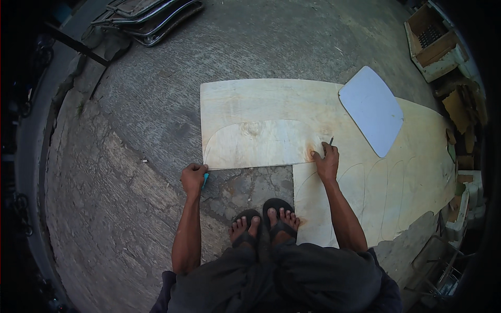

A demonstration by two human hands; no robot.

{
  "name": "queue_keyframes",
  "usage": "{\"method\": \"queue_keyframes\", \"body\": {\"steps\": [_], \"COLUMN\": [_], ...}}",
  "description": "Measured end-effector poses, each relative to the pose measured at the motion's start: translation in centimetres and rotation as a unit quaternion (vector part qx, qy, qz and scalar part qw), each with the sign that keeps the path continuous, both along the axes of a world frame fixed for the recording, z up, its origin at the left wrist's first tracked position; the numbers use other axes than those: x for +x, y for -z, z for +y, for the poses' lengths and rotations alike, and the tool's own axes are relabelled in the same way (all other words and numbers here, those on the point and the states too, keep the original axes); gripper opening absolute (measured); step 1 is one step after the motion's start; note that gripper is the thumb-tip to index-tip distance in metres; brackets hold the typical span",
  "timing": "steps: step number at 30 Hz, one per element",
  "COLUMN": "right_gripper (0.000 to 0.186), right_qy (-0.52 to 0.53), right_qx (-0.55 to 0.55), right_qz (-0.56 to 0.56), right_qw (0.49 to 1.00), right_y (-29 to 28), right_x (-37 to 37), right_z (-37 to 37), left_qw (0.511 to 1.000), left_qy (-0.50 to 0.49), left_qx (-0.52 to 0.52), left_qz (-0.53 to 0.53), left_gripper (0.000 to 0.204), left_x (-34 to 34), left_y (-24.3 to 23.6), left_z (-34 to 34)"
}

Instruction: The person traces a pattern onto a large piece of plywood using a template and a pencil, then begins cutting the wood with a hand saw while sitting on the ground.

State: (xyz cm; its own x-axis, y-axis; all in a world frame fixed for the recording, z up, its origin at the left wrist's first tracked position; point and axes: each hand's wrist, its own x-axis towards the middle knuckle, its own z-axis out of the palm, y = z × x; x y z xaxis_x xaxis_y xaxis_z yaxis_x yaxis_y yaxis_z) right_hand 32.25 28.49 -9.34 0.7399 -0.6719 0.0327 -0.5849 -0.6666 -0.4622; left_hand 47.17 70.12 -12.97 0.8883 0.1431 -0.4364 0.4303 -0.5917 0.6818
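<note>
My left hand point(193, 178) is closed on the near left corner of a pale plywood layer point(258, 141) with a rounded outline; I cannot tell if it is a separate piece. A small teal object point(205, 180) shows beside that hand, partly hidden. My right hand point(326, 163) has a dark pencil-like stick point(331, 141) in its fingers, with the thumb on the plywood near the outline's right end. Underneath spreads a large plywood sheet point(261, 96), marked with several curved lines on its right. A white rounded board point(371, 112) rests on the sheet beyond my right hand.
My sandalled feet point(245, 232) stand on cracked concrete point(130, 83) at the sheet's inner corner. Stacked metal frames point(154, 28) lie at the back left, near a dark pole point(78, 44). Wooden boxes point(433, 41), board scraps point(459, 112) and a metal chair frame point(433, 261) line the right.
</note>
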Motion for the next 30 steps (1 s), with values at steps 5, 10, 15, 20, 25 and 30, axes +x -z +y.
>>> {"method": "queue_keyframes", "body": {"steps": [5, 10, 15, 20, 25, 30], "right_gripper": [0.056, 0.058, 0.050, 0.058, 0.076, 0.069], "right_qy": [0.000, -0.009, -0.146, -0.279, -0.270, -0.171], "right_qx": [-0.013, 0.000, -0.102, -0.121, -0.139, -0.175], "right_qz": [0.013, 0.037, 0.041, 0.100, 0.150, 0.162], "right_qw": [1.000, 0.999, 0.983, 0.947, 0.941, 0.956], "right_y": [0.1, -0.5, -0.6, -2.4, -1.6, -1.2], "right_x": [-0.1, 0.1, 0.9, 1.3, 1.4, -0.1], "right_z": [-0.2, -0.2, 1.1, 6.0, 6.3, 2.6], "left_qw": [1.000, 0.993, 0.986, 0.976, 0.926, 0.918], "left_qy": [0.003, -0.020, 0.039, 0.070, -0.020, -0.025], "left_qx": [-0.023, -0.099, -0.115, -0.137, -0.313, -0.314], "left_qz": [0.002, 0.065, 0.111, 0.157, 0.209, 0.239], "left_gripper": [0.030, 0.037, 0.036, 0.029, 0.038, 0.051], "left_x": [0.1, 0.8, 2.5, 3.4, 3.3, 3.7], "left_y": [0.0, 0.6, 0.2, -0.6, -1.0, -1.2], "left_z": [-0.1, -0.1, 0.5, 1.7, 1.6, 2.3]}}
